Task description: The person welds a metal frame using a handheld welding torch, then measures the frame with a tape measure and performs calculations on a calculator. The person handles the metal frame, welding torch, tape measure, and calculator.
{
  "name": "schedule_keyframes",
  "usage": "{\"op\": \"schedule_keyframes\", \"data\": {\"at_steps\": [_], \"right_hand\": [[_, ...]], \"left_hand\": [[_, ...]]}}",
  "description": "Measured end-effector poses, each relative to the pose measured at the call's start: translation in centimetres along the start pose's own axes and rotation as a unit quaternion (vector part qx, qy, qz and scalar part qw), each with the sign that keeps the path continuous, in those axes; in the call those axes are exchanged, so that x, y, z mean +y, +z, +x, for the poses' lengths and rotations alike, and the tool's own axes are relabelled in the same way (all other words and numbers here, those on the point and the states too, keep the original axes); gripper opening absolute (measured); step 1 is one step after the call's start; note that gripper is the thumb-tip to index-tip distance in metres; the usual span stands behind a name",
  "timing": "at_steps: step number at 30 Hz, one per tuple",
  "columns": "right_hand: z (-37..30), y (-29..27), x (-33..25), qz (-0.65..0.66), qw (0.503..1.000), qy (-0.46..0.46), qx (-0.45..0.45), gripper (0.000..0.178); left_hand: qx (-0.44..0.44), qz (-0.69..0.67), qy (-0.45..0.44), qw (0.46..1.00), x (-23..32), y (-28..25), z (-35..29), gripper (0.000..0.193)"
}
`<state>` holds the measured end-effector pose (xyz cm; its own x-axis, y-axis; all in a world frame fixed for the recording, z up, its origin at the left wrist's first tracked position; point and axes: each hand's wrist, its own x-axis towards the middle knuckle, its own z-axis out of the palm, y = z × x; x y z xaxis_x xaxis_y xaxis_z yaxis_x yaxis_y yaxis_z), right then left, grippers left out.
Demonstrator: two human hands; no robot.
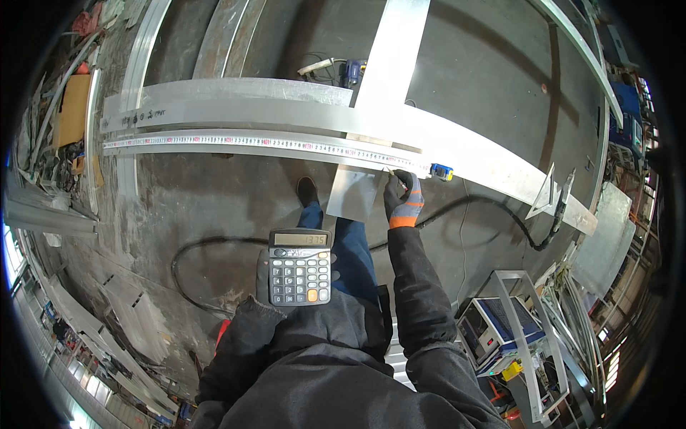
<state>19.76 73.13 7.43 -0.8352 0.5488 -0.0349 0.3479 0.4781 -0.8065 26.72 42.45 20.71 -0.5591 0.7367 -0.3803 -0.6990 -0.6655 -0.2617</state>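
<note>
Tape measure runs stretched along a long aluminium strip, white blade w/ fine markings, blue-yellow case at its right end. Strip crosses under a second aluminium strip that heads away — both sit above the concrete floor.

Right hand, in a grey-orange work glove, presses fingertips on the blade just left of the case; fingers closed narrow, maybe pinching a marker — can't tell.

Left hand, dark glove, wraps a black desk calculator from behind, display lit, held near the chest.

Black cable snakes across the floor below the strip.
</note>
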Motion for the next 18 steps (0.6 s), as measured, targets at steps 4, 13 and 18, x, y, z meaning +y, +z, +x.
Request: {"op": "schedule_keyframes", "data": {"at_steps": [4, 13, 18], "right_hand": [[0.0, 0.0, 0.0, -0.006, 1.000, -0.017, 0.025, 0.014], [4.1, -0.9, 1.6, -0.028, 0.996, -0.046, 0.075, 0.015], [4.5, -0.8, 1.7, -0.048, 0.995, -0.062, 0.064, 0.016]], "left_hand": [[0.070, -0.003, 0.023, 0.997, -0.4, 0.3, 0.3, 0.109], [0.086, -0.019, 0.031, 0.996, -0.9, 0.2, 1.2, 0.107], [0.088, -0.029, 0.023, 0.995, -0.9, 0.4, 1.2, 0.106]]}}
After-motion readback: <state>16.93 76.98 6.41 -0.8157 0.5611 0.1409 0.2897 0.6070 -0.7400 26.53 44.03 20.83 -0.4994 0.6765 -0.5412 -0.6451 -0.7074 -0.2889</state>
